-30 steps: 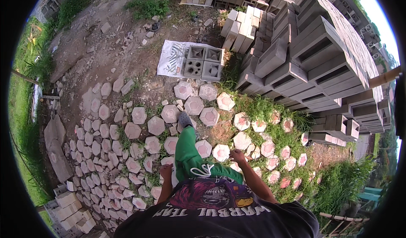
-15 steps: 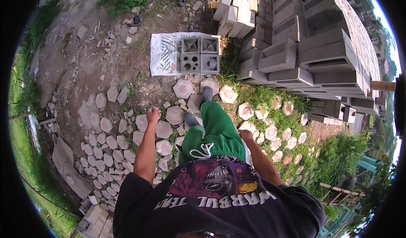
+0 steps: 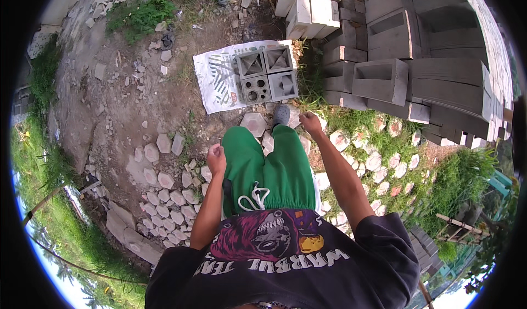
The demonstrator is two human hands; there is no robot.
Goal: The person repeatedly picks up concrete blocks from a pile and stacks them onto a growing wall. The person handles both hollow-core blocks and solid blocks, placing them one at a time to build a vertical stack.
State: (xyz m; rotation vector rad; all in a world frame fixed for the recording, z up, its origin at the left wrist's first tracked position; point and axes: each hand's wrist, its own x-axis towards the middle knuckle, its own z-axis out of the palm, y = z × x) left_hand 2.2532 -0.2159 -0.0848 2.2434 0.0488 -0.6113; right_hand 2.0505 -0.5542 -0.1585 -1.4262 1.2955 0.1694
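Observation:
Four-part group of grey concrete ventilation blocks (image 3: 267, 74) sits in a square on a white printed sack sheet (image 3: 212, 99) on the ground ahead. Two have pyramid-like recesses, one has round holes, and the near right one has an angular recess. My left hand (image 3: 216, 158) hangs beside my left thigh, its fingers curled in with nothing seen in them. Reaching forward, my right hand (image 3: 311, 123) is loosely closed beside my right knee, nearest to the blocks but apart from them. No object shows in it.
A tall stack of grey hollow concrete blocks (image 3: 380, 81) rises at the right, with paler blocks (image 3: 313, 17) at its far end. Hexagonal pavers (image 3: 164, 143) cover the ground around my legs, some among grass. Rubble and a leafy plant (image 3: 143, 17) lie at the far left.
I have stepped forward, closer to the sheet and blocks. My right hand has swung forward, while my left hand has come back beside my thigh.

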